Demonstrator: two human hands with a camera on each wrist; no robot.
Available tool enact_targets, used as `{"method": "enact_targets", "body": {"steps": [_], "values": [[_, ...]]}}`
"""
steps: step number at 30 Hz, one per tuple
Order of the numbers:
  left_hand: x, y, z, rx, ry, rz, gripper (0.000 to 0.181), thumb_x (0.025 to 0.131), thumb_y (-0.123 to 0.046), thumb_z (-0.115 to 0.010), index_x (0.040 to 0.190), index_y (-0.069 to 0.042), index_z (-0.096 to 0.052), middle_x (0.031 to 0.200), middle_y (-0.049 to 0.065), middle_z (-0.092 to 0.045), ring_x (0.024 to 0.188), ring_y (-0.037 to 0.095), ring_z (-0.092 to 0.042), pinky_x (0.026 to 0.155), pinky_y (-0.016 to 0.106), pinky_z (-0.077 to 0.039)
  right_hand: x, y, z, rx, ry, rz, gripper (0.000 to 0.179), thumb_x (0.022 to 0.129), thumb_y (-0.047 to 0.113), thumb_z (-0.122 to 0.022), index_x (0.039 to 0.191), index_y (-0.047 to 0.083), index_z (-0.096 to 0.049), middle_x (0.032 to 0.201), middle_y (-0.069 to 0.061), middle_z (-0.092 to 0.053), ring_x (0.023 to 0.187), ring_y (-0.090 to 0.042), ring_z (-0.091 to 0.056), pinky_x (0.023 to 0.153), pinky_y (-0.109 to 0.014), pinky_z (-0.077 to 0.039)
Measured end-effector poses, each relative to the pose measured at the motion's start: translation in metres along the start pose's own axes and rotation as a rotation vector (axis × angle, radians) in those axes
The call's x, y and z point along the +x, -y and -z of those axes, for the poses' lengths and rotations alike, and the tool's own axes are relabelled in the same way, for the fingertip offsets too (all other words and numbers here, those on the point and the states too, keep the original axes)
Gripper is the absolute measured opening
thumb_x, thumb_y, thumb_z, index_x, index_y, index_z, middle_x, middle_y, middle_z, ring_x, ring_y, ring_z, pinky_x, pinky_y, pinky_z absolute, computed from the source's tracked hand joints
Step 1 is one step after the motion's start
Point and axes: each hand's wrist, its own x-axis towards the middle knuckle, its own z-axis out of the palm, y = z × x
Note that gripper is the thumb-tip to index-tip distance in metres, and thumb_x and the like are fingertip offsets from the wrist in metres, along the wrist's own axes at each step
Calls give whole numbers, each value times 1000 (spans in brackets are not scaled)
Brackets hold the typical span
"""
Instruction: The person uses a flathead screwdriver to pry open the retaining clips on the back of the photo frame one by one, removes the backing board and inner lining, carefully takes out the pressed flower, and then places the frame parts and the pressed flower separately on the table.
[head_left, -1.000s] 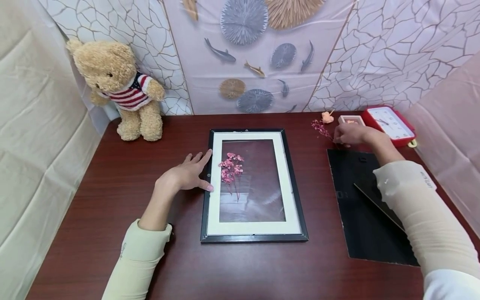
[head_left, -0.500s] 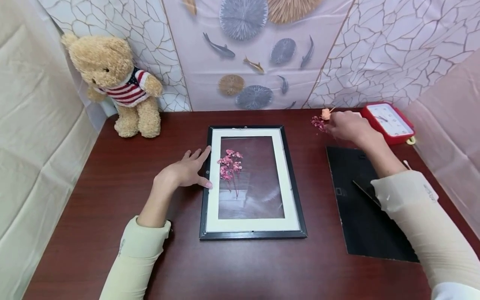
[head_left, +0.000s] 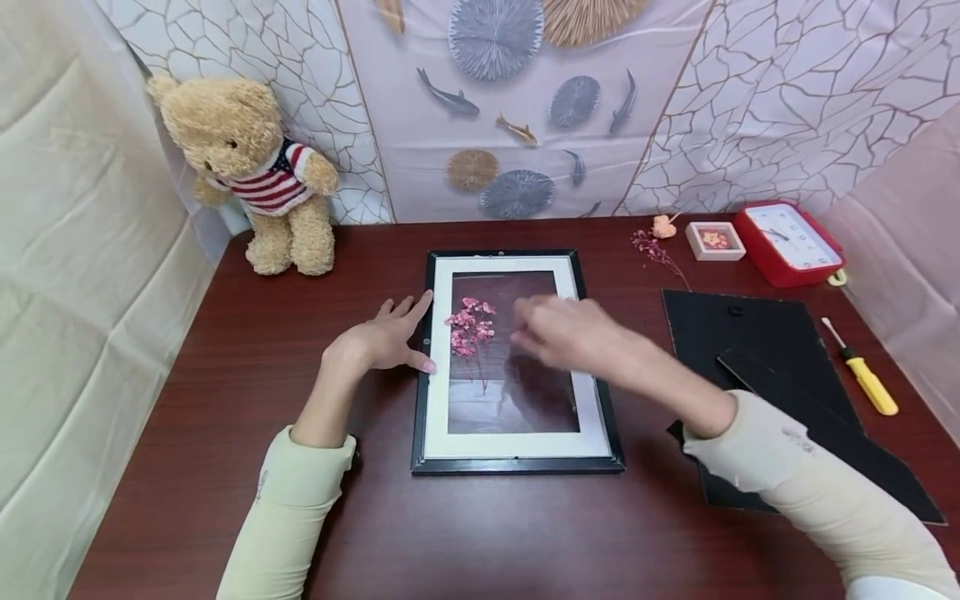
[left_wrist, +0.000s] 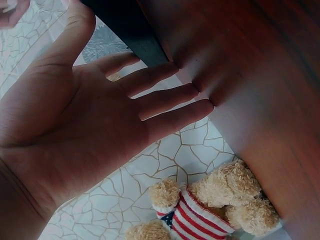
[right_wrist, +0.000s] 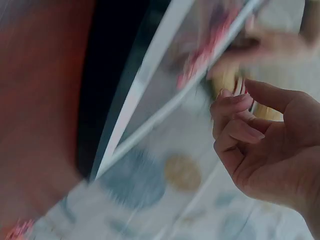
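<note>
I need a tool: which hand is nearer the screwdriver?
Right: the right hand is over the frame, left of the screwdriver; the left hand is farther, at the frame's left edge.

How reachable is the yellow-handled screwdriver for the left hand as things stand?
Probably not: the left hand is at the left edge of the frame, the screwdriver lies near the right side of the table, and the right arm crosses between them.

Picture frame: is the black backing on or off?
Off: the backing lies on the table, right of the frame and apart from it.
</note>
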Motion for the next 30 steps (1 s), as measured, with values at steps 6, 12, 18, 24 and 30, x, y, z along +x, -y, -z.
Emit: {"method": "enact_targets", "body": {"steps": [6, 12, 18, 24, 30], "values": [[9, 5, -3, 7, -8, 2, 115, 101, -44, -80, 178, -20, 2, 184, 22, -4, 170, 47, 2, 133, 69, -19, 3, 34, -32, -46, 23, 179, 23, 107, 17, -73, 122, 3, -63, 95, -9, -71, 56, -12, -55, 45, -21, -38], [37, 26, -14, 62, -46, 1, 123, 95, -50, -84, 178, -23, 2, 185, 21, 2, 170, 47, 7, 133, 71, 4, 6, 38, -49, -71, 61, 225, 11, 108, 15, -71, 113, 6, -67, 97, -8, -72, 60, -12, -56, 48, -24, -42], [25, 19, -11, 69, -94, -38, 123, 95, -43, -86, 178, -16, 0, 184, 17, 14, 170, 41, 16, 134, 68, 6, 3, 31, -56, -104, -6, 215, 10, 104, 9, -75, 107, 5, -67, 90, -9, -69, 60, -15, -60, 46, -26, -44], [4, 4, -3, 54, -84, -67, 121, 97, -38, -85, 177, -10, 1, 184, 17, 15, 170, 44, 14, 135, 66, 1, -2, 27, -56, -129, -47, 120, 17, 104, 8, -73, 116, 1, -63, 98, -16, -71, 53, -16, -53, 43, -25, -37], [-1, 0, 0, 46, -46, -54, 114, 102, -36, -80, 177, -8, 0, 184, 19, 13, 170, 45, 12, 136, 65, -1, -3, 27, -51, -216, 34, -8, 23, 107, 13, -70, 120, -5, -64, 100, -18, -67, 57, -18, -53, 47, -29, -44]]}}
